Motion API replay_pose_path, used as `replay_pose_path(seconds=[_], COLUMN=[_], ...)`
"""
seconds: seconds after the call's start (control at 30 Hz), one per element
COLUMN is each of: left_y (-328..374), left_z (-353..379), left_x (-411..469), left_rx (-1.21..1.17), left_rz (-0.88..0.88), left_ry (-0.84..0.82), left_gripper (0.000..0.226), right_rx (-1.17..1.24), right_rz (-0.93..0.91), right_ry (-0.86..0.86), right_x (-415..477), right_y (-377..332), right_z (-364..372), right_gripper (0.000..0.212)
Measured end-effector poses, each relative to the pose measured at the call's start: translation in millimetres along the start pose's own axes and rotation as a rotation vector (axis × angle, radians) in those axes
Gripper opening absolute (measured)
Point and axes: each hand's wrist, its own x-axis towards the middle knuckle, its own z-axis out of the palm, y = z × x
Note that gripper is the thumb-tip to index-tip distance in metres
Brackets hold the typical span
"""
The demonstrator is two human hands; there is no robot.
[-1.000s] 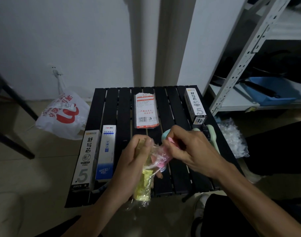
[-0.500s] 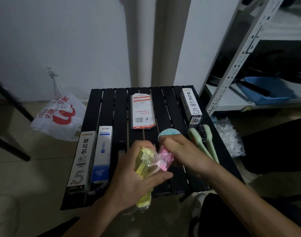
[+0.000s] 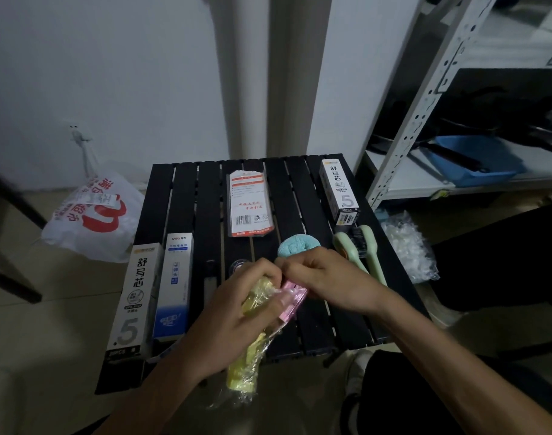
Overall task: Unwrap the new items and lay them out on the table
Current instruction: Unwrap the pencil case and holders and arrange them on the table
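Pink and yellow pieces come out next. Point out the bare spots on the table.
Bare slats lie at the far left corner of the table, behind the blue box, and between the flat packet and the far right box. The near right edge is bare. The brushes and blue puff crowd the right.

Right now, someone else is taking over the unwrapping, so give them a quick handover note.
Left hand: gripping the clear plastic pack holding a yellow item and a pink item.
Right hand: pinching at the pack's top, by the pink item.
Laid out on the black slatted table: two ".5" boxes, blue-and-white box, flat red-printed packet, blue round pad, two green handles.
Left: free the pink and yellow items, lay them down. Boxes look unopened.
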Motion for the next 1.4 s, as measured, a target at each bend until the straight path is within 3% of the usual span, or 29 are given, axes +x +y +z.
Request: replay_pose_path(seconds=[0.2, 0.4, 0.57, 0.73, 0.83, 1.0, 1.1, 1.2, 1.4], left_y=[2.1, 3.0, 1.6, -5.8, -5.5, -0.8, 3.1, 7.8, 3.2], left_z=[8.7, 7.0, 2.9, 2.7, 1.8, -4.2, -1.5, -0.5, -5.3], left_x=[-0.5, -0.8, -1.1, 2.6, 5.2, 8.5, 7.4, 5.1, 4.6], left_rx=[0.029, 0.107, -0.026, -0.089, -0.134, -0.380, -0.411, -0.423, -0.545], left_rz=[-0.008, 0.073, 0.130, 0.106, 0.040, -0.049, -0.094, -0.137, -0.132], left_ry=[0.028, 0.030, -0.049, -0.014, -0.008, 0.026, -0.002, -0.029, -0.018], left_gripper=[0.014, 0.009, 0.008, 0.007, 0.004, 0.019, 0.023, 0.030, 0.015], right_rx=[-0.076, -0.012, 0.139, 0.169, 0.233, 0.381, 0.350, 0.257, 0.218], right_rz=[0.010, 0.081, 0.145, 0.204, 0.123, -0.053, -0.059, -0.084, -0.088], right_ry=[0.087, 0.055, -0.006, 0.003, -0.033, -0.110, -0.084, -0.081, -0.047], right_x=[0.5, 1.0, -2.8, -3.5, -7.8, -13.5, -9.9, -9.9, -10.6], right_y=[-1.0, -3.8, -8.6, -9.7, -10.9, -7.0, -2.2, -4.0, -6.9], right_z=[0.3, -2.2, -8.2, -8.7, -15.0, -25.4, -18.0, -14.6, -6.9], right_gripper=[0.065, 0.059, 0.053, 0.058, 0.057, 0.036, 0.048, 0.043, 0.054])
